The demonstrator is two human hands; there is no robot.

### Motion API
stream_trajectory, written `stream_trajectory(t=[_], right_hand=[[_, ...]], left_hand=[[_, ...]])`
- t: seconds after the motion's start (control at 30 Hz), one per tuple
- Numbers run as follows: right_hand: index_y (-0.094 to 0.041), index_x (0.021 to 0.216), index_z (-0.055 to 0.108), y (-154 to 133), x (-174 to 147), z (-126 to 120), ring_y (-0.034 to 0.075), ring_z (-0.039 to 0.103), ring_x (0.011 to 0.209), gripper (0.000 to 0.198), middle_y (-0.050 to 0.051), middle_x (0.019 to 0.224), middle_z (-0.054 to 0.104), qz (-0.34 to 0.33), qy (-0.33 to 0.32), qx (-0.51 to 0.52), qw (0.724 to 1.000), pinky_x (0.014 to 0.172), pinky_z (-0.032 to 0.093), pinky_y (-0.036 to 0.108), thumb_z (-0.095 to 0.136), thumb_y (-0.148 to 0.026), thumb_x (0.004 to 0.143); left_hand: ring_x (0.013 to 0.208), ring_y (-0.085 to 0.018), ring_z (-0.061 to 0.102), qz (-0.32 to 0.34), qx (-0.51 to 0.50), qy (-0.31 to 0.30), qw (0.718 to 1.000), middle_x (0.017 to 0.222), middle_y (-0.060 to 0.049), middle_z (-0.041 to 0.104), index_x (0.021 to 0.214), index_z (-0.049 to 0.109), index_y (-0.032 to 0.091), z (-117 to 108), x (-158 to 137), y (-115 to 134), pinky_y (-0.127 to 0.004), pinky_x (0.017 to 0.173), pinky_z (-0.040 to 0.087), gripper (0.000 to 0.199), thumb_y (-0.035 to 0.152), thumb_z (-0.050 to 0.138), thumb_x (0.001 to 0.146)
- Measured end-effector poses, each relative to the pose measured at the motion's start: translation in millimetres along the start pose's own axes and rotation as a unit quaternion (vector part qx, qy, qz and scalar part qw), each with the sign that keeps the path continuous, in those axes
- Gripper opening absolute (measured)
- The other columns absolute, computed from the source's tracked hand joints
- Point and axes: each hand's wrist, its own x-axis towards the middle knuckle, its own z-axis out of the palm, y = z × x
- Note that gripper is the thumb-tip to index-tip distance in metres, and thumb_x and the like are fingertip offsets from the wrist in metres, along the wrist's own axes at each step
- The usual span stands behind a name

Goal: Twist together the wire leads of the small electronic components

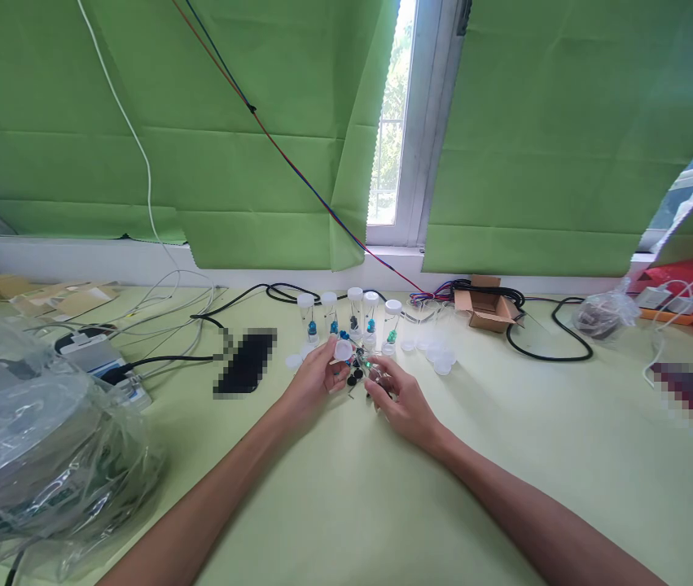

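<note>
On a pale green table, a bulky clear plastic-wrapped bundle sits at the far left, with a small grey device and tangled cables just behind it. At centre, the left hand pinches a small white cap between thumb and fingers, while the right hand, just beside it, curls loosely over tiny dark and green parts; its exact grip cannot be made out. Just behind the hands stand 5 clear vials with white caps in a row, loose caps lie to their right, and further right an open cardboard box sits near a black cable.
</note>
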Motion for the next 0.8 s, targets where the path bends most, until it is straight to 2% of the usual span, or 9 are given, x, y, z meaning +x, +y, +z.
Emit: stream_trajectory(t=[0.1, 0.4, 0.63, 0.8], right_hand=[[-0.019, 0.121, 0.052, -1.4, -0.5, 0.0, 0.011, 0.049, 0.059, 0.035, 0.002, 0.082, 0.054, -0.009, -0.012, -0.005, 1.000, 0.055, 0.044, 0.025, 0.050, -0.039, 0.092], [-0.019, 0.121, 0.052, -4.3, -1.0, -0.4, 0.011, 0.050, 0.058, 0.034, 0.002, 0.082, 0.055, -0.016, -0.020, -0.012, 1.000, 0.055, 0.044, 0.025, 0.050, -0.038, 0.092], [-0.018, 0.117, 0.053, -4.0, -1.4, -0.1, 0.011, 0.047, 0.057, 0.032, 0.001, 0.077, 0.054, -0.018, -0.024, -0.030, 0.999, 0.055, 0.042, 0.025, 0.050, -0.037, 0.092], [-0.019, 0.118, 0.053, -2.4, -1.2, -0.4, 0.012, 0.049, 0.061, 0.030, 0.002, 0.082, 0.057, -0.041, -0.015, -0.059, 0.997, 0.058, 0.041, 0.026, 0.051, -0.034, 0.092]], left_hand=[[0.049, -0.007, 0.044, -0.022, -0.020, -0.019, 0.999, 0.073, -0.001, 0.056, 0.085, 0.058, 0.015, 2.5, -2.0, 0.7, -0.019, 0.040, 0.028, 0.037, 0.052, 0.058, 0.083], [0.048, -0.007, 0.044, -0.032, -0.015, -0.035, 0.999, 0.069, 0.001, 0.055, 0.082, 0.058, 0.016, 5.0, -5.3, -0.8, -0.019, 0.041, 0.028, 0.029, 0.045, 0.058, 0.084], [0.048, -0.008, 0.041, 0.009, 0.068, -0.033, 0.997, 0.069, 0.001, 0.051, 0.097, 0.061, 0.018, 8.1, -8.6, -1.4, -0.020, 0.042, 0.028, 0.030, 0.044, 0.054, 0.085], [0.047, -0.009, 0.034, 0.038, 0.143, -0.033, 0.988, 0.060, 0.003, 0.042, 0.093, 0.061, 0.018, 9.5, -10.5, -6.1, -0.020, 0.041, 0.026, 0.035, 0.049, 0.045, 0.088]])
